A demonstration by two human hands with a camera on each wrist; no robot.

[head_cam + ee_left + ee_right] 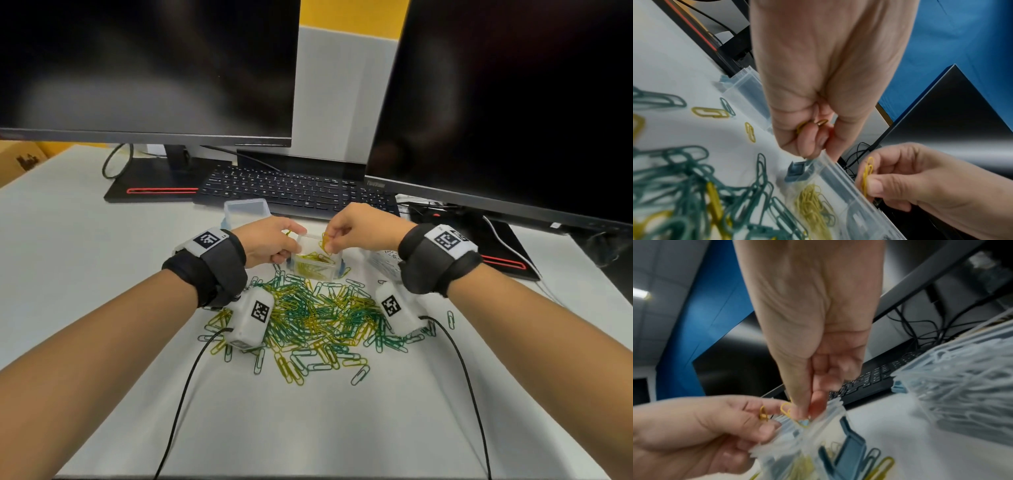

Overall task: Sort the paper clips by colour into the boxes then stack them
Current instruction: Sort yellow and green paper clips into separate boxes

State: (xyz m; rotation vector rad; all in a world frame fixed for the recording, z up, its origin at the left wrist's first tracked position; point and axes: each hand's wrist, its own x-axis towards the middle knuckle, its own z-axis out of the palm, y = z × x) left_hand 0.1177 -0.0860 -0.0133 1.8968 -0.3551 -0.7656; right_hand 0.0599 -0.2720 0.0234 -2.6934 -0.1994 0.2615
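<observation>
A clear plastic box [329, 270] holding yellow clips [313, 258] stands behind a loose pile of green, yellow and white paper clips [318, 315]. My left hand [289, 241] sits at the box's left rim, its fingers curled round yellow clips [812, 124]. Just over the open box, my right hand [330, 241] pinches a few yellow clips [324, 240] between thumb and fingertips. The left wrist view shows that pinch [867, 175] above the box rim [840, 172]. In the right wrist view both hands meet over the rim [830, 412].
An empty clear box [246, 207] stands behind the left hand, before a black keyboard [294, 188]. A box of white clips [962, 378] stands to the right, half hidden by my right wrist. Two dark monitors [147, 68] rise at the back. Wrist-camera cables trail toward me.
</observation>
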